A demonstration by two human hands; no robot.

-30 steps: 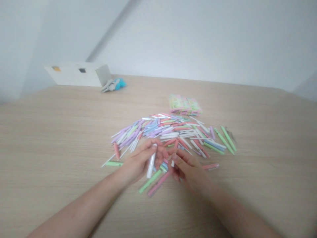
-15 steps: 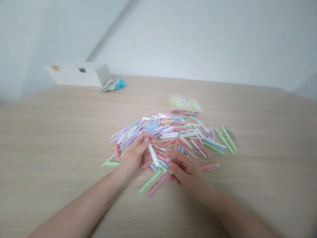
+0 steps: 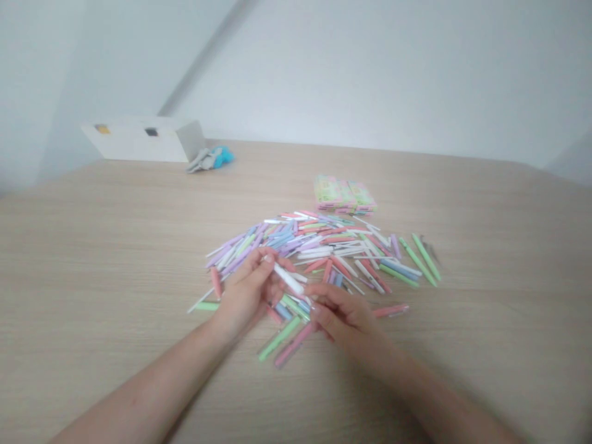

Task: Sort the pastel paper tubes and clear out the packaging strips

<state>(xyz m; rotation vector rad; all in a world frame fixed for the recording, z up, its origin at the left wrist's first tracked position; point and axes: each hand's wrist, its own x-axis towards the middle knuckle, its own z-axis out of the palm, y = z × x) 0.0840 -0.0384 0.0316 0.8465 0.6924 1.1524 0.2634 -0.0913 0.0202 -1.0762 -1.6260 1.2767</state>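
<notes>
Both forearms reach in over the wooden table [image 3: 92, 259]. The left hand [image 3: 247, 293] is lifted slightly, thumb and fingertips pinching the upper end of a white pen barrel [image 3: 287, 279], which slants down toward the right hand [image 3: 345, 314]. That hand sits low at the near edge of the pastel pen pile [image 3: 333, 243], fingers curled. I cannot tell whether it grips anything.

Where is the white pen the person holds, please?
Head view, left of centre: the white pen is pinched in the left hand, over the near edge of the pen pile, beside the right hand.
</notes>
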